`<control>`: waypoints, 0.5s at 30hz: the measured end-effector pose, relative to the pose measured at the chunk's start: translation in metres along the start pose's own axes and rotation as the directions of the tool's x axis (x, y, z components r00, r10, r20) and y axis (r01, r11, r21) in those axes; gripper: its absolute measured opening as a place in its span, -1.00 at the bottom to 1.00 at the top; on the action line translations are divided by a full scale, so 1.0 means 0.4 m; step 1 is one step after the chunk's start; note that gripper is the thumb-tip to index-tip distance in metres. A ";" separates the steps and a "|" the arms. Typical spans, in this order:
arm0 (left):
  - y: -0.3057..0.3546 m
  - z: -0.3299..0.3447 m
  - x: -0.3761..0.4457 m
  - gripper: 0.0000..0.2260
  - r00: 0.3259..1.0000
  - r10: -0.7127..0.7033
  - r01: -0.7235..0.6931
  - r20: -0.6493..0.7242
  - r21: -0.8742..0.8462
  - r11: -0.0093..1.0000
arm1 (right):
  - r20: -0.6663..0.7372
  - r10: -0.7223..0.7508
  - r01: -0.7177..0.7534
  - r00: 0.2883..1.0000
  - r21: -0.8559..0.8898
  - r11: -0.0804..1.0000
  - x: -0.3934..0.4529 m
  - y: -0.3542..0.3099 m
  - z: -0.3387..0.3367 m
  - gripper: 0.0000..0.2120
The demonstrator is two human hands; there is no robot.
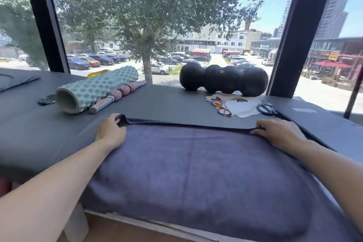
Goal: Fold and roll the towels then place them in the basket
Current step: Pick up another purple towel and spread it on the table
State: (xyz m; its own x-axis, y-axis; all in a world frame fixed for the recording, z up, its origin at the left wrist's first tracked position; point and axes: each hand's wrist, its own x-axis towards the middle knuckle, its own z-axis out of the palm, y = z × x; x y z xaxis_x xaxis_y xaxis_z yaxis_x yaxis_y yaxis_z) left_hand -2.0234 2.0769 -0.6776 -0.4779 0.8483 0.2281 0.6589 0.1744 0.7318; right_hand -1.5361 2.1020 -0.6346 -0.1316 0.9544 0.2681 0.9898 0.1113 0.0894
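Purple towel (196,173) spread flat on grey table (167,102). Far corners pinched by left hand (111,130) and right hand (279,131). Foam roller (94,90) far left.

This looks like a fitness or massage studio. A padded table (157,102) under a grey cover stands against tall windows (157,15) that look out over a car park and street. At its far edge lie a mint foam roller (98,89), a pink massage stick (117,97) and a black peanut-shaped roller (224,80); glasses (221,106) and scissors (267,108) lie far right.
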 end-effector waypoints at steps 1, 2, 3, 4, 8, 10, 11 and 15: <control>0.001 0.007 0.014 -0.42 1.000 -0.001 0.001 0.017 0.025 1.000 | 0.002 0.007 -0.007 1.000 0.000 1.000 0.015 0.001 0.004 -0.64; 0.004 0.012 0.023 -0.33 0.999 -0.019 0.016 0.048 0.061 0.998 | 0.012 0.006 -0.006 1.000 0.015 1.000 0.032 0.004 0.008 -0.64; 0.010 0.017 0.027 -0.27 0.996 -0.037 0.030 0.076 0.097 0.995 | 0.040 0.008 -0.009 0.999 0.029 1.000 0.050 0.007 0.010 -0.65; 0.016 0.023 0.028 -0.26 0.994 -0.051 0.035 0.101 0.156 0.987 | 0.080 0.004 -0.007 0.997 0.042 0.999 0.068 0.009 0.011 -0.66; 0.033 0.051 0.014 -0.38 0.975 -0.059 -0.057 0.215 0.499 0.865 | 0.197 0.045 -0.008 0.979 -0.182 0.983 0.121 -0.051 -0.026 -0.86; 0.043 0.054 0.012 -0.34 0.965 -0.097 -0.051 0.242 0.542 0.839 | 0.107 -0.004 0.035 0.994 -0.290 0.956 0.141 -0.148 -0.050 -0.67; 0.049 0.053 0.014 -0.32 0.959 -0.122 -0.042 0.255 0.555 0.831 | 0.056 -0.067 0.079 0.996 -0.235 0.969 0.144 -0.217 -0.061 -0.60; 0.077 0.040 0.033 -0.26 0.929 -0.231 0.018 0.288 0.591 0.806 | 0.076 -0.362 0.336 0.929 0.231 0.913 0.086 -0.527 -0.035 -0.54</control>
State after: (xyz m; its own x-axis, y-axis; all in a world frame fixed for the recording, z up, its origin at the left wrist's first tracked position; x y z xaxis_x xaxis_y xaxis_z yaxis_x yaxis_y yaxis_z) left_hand -2.0000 2.1015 -0.6625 -0.4295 0.8918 -0.1423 0.8662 0.4513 0.2145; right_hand -1.7499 2.1076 -0.6306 -0.4760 0.8676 0.1440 0.8722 0.4867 -0.0497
